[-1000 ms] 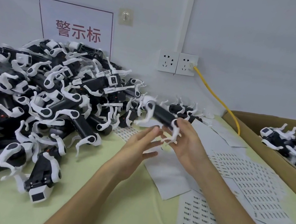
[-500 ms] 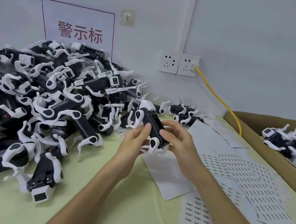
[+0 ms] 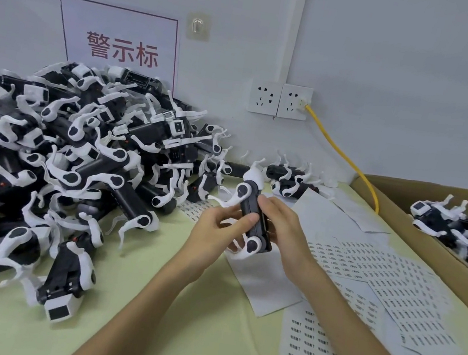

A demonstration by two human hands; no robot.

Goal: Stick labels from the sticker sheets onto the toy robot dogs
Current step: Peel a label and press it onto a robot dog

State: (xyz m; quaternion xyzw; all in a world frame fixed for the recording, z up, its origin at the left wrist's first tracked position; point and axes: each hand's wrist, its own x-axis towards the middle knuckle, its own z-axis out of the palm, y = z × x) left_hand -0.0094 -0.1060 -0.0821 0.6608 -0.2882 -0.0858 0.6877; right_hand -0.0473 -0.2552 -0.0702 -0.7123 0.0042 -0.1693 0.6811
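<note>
A black toy robot dog point(image 3: 249, 207) with white legs is held above the table's middle, its long body pointing away from me. My left hand point(image 3: 213, 235) grips it from the left, thumb pressed on the black body. My right hand point(image 3: 285, 231) grips it from the right, fingers curled over its top. Sticker sheets point(image 3: 394, 282) printed with small black labels lie spread on the table to the right. I cannot tell whether a label sits on the held dog.
A big pile of black-and-white robot dogs point(image 3: 59, 168) fills the left of the yellow-green table point(image 3: 171, 336). A cardboard box point(image 3: 420, 234) with more dogs point(image 3: 463, 229) stands at the right. A yellow cable point(image 3: 348, 161) runs from wall sockets point(image 3: 280, 99).
The dog came from the far middle toward me and turned from crosswise to lengthwise. My left hand, open a second ago, now grips it together with the right.
</note>
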